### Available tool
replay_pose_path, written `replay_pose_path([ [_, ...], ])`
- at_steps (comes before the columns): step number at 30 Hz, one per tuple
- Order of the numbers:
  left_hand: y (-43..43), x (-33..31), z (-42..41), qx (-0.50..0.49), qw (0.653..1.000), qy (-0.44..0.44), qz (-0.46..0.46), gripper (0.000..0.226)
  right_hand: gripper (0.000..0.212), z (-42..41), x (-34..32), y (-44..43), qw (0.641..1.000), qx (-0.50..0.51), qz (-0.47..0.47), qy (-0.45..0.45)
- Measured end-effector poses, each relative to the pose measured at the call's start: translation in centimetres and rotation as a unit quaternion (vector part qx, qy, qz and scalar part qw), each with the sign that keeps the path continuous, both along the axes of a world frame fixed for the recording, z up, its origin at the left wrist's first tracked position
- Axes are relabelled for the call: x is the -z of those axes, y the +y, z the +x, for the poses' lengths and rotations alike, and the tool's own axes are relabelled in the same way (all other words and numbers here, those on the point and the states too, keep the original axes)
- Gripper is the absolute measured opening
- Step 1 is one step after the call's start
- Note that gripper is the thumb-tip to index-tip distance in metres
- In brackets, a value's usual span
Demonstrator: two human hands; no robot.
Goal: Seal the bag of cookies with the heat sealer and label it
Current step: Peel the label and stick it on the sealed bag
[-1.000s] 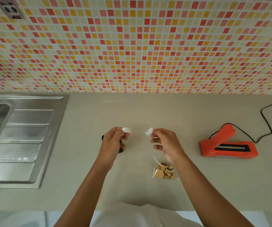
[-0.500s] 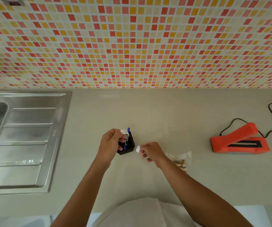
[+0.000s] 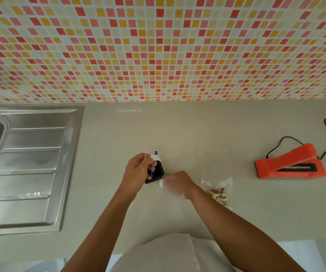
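Brightly, evenly, softly lit, with only faint shadows under the fingers [image 3: 147, 159]. Smeared by motion at the right hand [image 3: 174, 182], the label [image 3: 161, 183] it pinches hazy; crisp at the left hand [image 3: 138, 171] and its pinched white slip [image 3: 155, 158]. Dull sheen on the steel sink [image 3: 30, 163] far left of the fingers, a pale glare streak on the countertop [image 3: 129, 110] beyond them. Bowed by the wide lens along the tiled wall [image 3: 158, 46] farther beyond.

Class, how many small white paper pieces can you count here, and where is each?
2. One paper piece is pinched in the left hand, by the black holder; the other piece is held by the blurred right hand. More may be hidden.
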State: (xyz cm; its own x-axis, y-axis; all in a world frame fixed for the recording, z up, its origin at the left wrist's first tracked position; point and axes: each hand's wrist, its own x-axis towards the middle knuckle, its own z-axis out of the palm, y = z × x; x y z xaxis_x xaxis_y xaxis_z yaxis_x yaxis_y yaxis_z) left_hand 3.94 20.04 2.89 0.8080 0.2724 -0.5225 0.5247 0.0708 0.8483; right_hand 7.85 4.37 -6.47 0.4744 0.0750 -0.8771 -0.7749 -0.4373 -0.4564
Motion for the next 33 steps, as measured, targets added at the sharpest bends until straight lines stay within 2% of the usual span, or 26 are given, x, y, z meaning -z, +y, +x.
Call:
replay_pose_path([
  [3, -0.1, 0.0, 0.1, -0.004, 1.000, 0.000, -0.002, 0.024, 0.013, -0.4, 0.8, -0.2, 0.998, 0.017, -0.013, -0.065],
  [6, -0.3, -0.2, 0.0, -0.001, 1.000, 0.002, -0.005, 0.023, 0.019, -0.4, 1.4, 0.1, 0.984, -0.033, -0.063, -0.163],
  [8, -0.4, -0.1, 0.0, 0.004, 1.000, 0.003, -0.002, 0.023, 0.024, -0.2, 1.5, 0.5, 0.976, -0.055, -0.087, -0.192],
  [13, -0.3, -0.2, -0.2, 0.008, 1.000, 0.002, 0.002, 0.024, 0.015, 0.1, 1.8, 1.3, 0.975, -0.060, -0.089, -0.195],
  [17, -0.4, -0.4, -0.1, 0.002, 1.000, 0.004, 0.003, 0.024, 0.036, 0.2, 2.0, 1.6, 0.958, -0.111, -0.119, -0.237],
  [20, -0.5, -0.5, 0.0, 0.003, 1.000, 0.004, 0.006, 0.022, 0.017, 0.2, 2.3, 1.4, 0.951, -0.130, -0.134, -0.248],
  [22, -0.6, -0.5, 0.0, 0.006, 1.000, 0.004, 0.007, 0.022, 0.009, 0.1, 2.5, 1.0, 0.953, -0.120, -0.128, -0.246],
  [28, -1.2, -0.7, -0.3, 0.013, 1.000, 0.003, 0.007, 0.024, 0.017, -0.2, 2.8, -0.5, 0.964, -0.103, -0.080, -0.231],
  [33, -2.1, -1.1, -0.5, 0.015, 1.000, -0.004, 0.000, 0.026, 0.019, -0.3, 1.6, -2.4, 0.958, -0.081, -0.036, -0.273],
])
